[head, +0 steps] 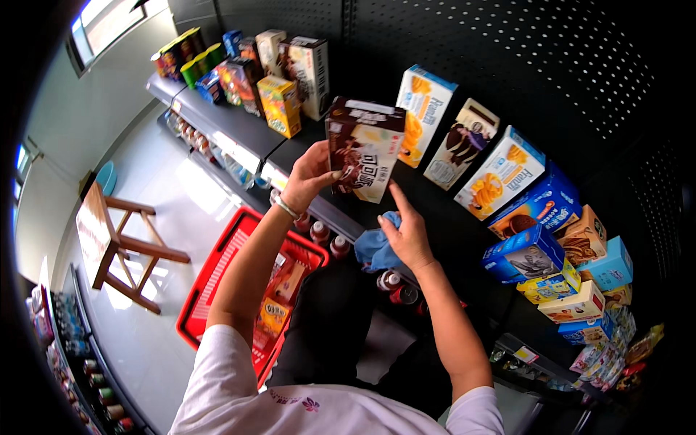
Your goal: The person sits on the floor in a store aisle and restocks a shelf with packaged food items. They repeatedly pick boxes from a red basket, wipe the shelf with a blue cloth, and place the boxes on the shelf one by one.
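Note:
My left hand (311,173) grips a brown and cream snack box (365,149) by its left side, thumb on the front, above a black shelf. Against the box's lower right corner rests the index finger of my right hand (405,234), which also holds a crumpled blue cloth (376,249) between thumb and palm. Behind the held box, a white and blue biscuit box (426,114) stands upright. To its right are a cream biscuit box (462,144), another white and blue box (500,173) and a blue cookie box (535,201).
Snack boxes and cans (202,66) crowd the shelf's left end; more boxes and bagged snacks (606,348) fill the right. Bottles (319,232) stand on the lower shelf. A red basket (187,321) with packages sits on the floor near a wooden stool (117,239).

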{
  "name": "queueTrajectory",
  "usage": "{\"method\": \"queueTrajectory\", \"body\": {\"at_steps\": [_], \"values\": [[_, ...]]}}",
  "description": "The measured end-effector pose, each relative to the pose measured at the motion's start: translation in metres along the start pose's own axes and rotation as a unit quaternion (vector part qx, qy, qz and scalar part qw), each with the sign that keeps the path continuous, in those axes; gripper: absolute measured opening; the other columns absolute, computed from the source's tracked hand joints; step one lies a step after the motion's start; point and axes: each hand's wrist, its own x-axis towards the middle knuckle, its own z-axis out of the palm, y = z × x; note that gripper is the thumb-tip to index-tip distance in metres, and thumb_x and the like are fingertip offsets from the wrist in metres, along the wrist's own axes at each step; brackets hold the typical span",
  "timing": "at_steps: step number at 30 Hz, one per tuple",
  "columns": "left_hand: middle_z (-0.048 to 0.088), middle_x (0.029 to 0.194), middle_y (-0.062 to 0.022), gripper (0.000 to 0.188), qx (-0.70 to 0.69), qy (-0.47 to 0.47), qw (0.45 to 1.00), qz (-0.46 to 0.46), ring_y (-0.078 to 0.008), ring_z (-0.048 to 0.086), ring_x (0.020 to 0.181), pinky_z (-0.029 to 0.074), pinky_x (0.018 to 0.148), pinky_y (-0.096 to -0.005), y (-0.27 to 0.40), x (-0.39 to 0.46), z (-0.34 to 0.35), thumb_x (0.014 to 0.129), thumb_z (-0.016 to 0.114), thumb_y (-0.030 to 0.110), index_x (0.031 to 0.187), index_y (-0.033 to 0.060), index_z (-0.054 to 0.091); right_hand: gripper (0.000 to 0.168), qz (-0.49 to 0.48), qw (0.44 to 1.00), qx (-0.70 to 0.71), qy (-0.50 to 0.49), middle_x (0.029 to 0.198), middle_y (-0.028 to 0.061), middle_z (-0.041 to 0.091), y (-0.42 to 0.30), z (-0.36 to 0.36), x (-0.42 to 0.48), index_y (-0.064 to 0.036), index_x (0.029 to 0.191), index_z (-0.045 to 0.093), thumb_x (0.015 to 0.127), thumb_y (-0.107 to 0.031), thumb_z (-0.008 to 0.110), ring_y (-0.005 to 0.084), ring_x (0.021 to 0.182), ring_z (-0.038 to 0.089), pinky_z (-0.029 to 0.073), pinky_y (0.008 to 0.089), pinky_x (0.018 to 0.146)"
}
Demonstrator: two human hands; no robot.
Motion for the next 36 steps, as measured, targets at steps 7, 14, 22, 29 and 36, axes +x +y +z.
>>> {"method": "queueTrajectory", "body": {"at_steps": [7,14,22,29,36], "values": [[0.059,0.13,-0.0058,0.076,0.183,0.056,0.981,0.035,-0.0135,0.058,0.114,0.049,0.095,-0.0297,-0.045,-0.001,0.005,0.083,0.079,0.006,0.147,0.0012,0.038,0.072,-0.02,0.999,-0.047,-0.008,0.146,0.0255,0.046,0.011,0.004,0.0,0.001,0.148,0.036,0.084,-0.006,0.068,0.0397,0.133,0.048,0.041,0.0396,0.11],[0.044,0.137,-0.0233,0.121,0.386,0.229,0.887,0.108,-0.0387,0.048,0.127,0.041,0.107,-0.0419,-0.054,-0.01,0.059,0.055,0.096,0.025,0.147,-0.0017,0.024,0.071,-0.006,0.997,-0.073,-0.019,0.145,0.0265,0.046,0.008,0.002,-0.002,0.003,0.146,0.037,0.084,-0.007,0.068,0.0402,0.13,0.05,0.044,0.04,0.106],[0.04,0.137,-0.0261,0.126,0.469,0.297,0.826,0.097,-0.0421,0.041,0.129,0.038,0.109,-0.0435,-0.054,-0.01,0.084,0.054,0.095,0.027,0.149,-0.0057,0.019,0.07,-0.024,0.998,-0.055,-0.005,0.141,0.0269,0.05,0.014,0.002,-0.002,0.004,0.146,0.038,0.084,-0.008,0.068,0.0404,0.127,0.053,0.045,0.0405,0.105],[0.047,0.121,-0.0226,0.11,0.517,0.319,0.788,0.097,-0.0385,0.05,0.114,0.043,0.101,-0.0412,-0.071,0.016,0.048,0.06,0.089,0.019,0.145,-0.0069,0.024,0.069,0.004,0.999,-0.031,-0.02,0.134,0.0255,0.057,0.012,0.006,-0.008,-0.001,0.147,0.039,0.085,-0.011,0.068,0.0402,0.12,0.058,0.048,0.0416,0.1],[0.065,0.114,-0.0124,0.081,0.267,0.22,0.936,0.064,-0.0194,0.065,0.103,0.052,0.09,-0.0301,-0.076,0.033,0.024,0.072,0.085,0.006,0.139,-0.0025,0.04,0.076,0.028,0.999,-0.022,0.031,0.146,0.0237,0.047,0.01,0.006,-0.007,-0.001,0.15,0.034,0.084,-0.01,0.07,0.0385,0.13,0.051,0.044,0.0387,0.106]]}}
